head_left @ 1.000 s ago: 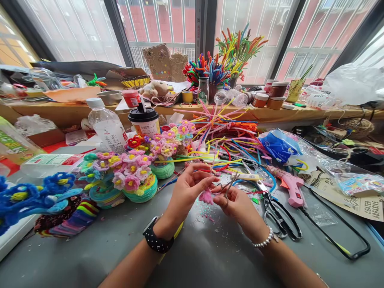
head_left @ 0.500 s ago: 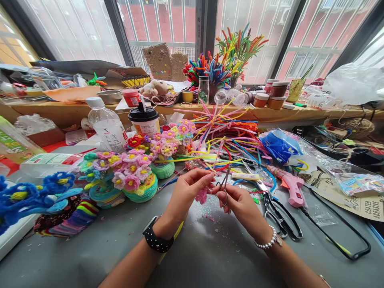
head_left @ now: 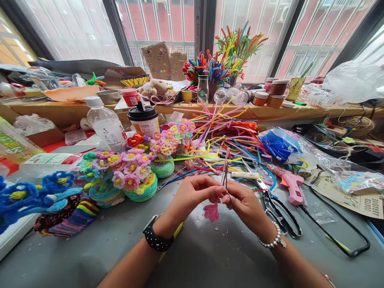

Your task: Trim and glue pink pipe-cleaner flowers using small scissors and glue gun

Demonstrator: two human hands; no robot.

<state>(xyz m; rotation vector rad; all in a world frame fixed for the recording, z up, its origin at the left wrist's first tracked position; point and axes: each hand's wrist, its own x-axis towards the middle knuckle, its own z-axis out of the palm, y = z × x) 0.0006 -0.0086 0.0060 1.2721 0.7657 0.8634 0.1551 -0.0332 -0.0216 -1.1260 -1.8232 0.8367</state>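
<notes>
Scissors (head_left: 225, 176) stood nearly upright in your right hand (head_left: 246, 206), tips pointing up and away from you, fingers closed on the handles above the grey table (head_left: 195, 256). Your left hand (head_left: 192, 196) pinched a pink fuzzy flower (head_left: 211, 212), which hung down just below both hands.

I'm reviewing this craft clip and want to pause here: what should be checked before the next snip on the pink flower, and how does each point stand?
1. Left hand holds the pink flower: ok, it hangs below the fingertips.
2. Right hand grips the small scissors: ok, blades point up.
3. Blades open or shut: cannot tell.
4. Fingers clear of the blades: cannot tell, both hands meet closely.
5. Grey table bare under the flower: ok, only small scraps.
6. Black shears and pink glue gun apart from the hands: ok.
</notes>
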